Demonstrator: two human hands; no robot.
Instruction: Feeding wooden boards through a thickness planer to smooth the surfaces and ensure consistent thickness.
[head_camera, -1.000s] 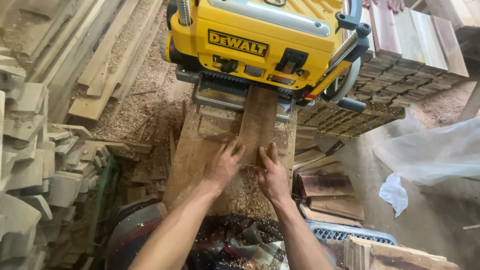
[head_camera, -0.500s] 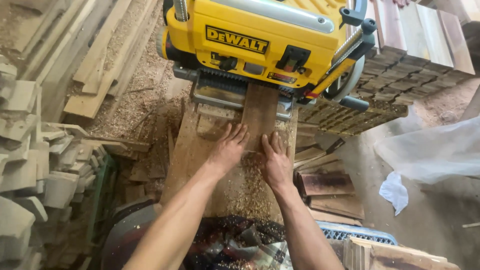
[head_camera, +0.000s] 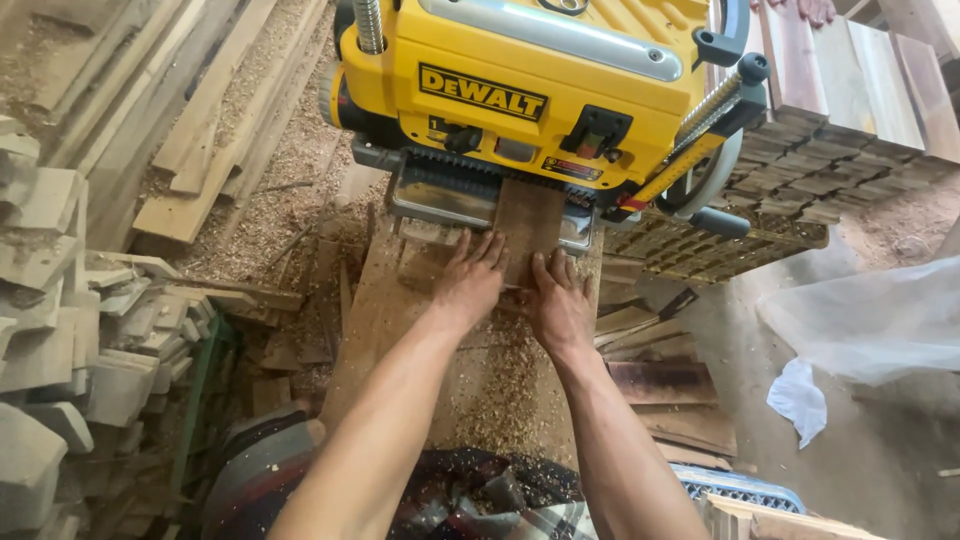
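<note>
A yellow thickness planer (head_camera: 540, 90) stands at the top middle on a sawdust-covered bench. A short brown board (head_camera: 528, 220) lies flat in its infeed mouth, mostly inside the machine. My left hand (head_camera: 468, 280) presses flat on the board's near left end, fingers spread. My right hand (head_camera: 560, 305) presses flat beside it on the near right end. Both palms are down on the wood, neither hand wraps around anything.
Grey cut wood blocks (head_camera: 60, 330) are stacked at the left. Long planks (head_camera: 200, 140) lean at the upper left among sawdust. Stacked planed boards (head_camera: 830, 120) sit behind the planer at the right. A clear plastic sheet (head_camera: 870, 320) lies at the right.
Both hands have moved forward toward the planer, and the board has gone further into its mouth, leaving less of it showing.
</note>
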